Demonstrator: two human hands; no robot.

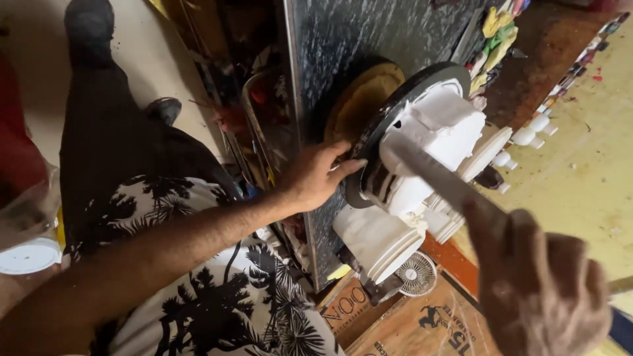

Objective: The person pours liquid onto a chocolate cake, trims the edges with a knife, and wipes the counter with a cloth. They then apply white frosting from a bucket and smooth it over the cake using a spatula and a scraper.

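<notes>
Nearest the camera, the right hand (pixel 537 283) was closed round the handle of a long flat grey metal blade (pixel 438 178), blurred but clearly gripping, and the blade reached up and left across the work. Its tip lay against the white blocky plaster-like piece (pixel 438 128) on the round black turntable disc (pixel 389 125). The left hand (pixel 313 178) was open, fingers (pixel 343 168) spread on the disc's near rim, touching and steadying it, grasping nothing. The step looked like trimming the white piece while the disc was held or turned. The next move seemed to call for a light, steady blade angle and a firm rim. A ribbed white cylinder (pixel 376 240) stood just below, at the edge of the dark marbled counter (pixel 343 46); farther off, small white knobs (pixel 527 135) lined the far side
</notes>
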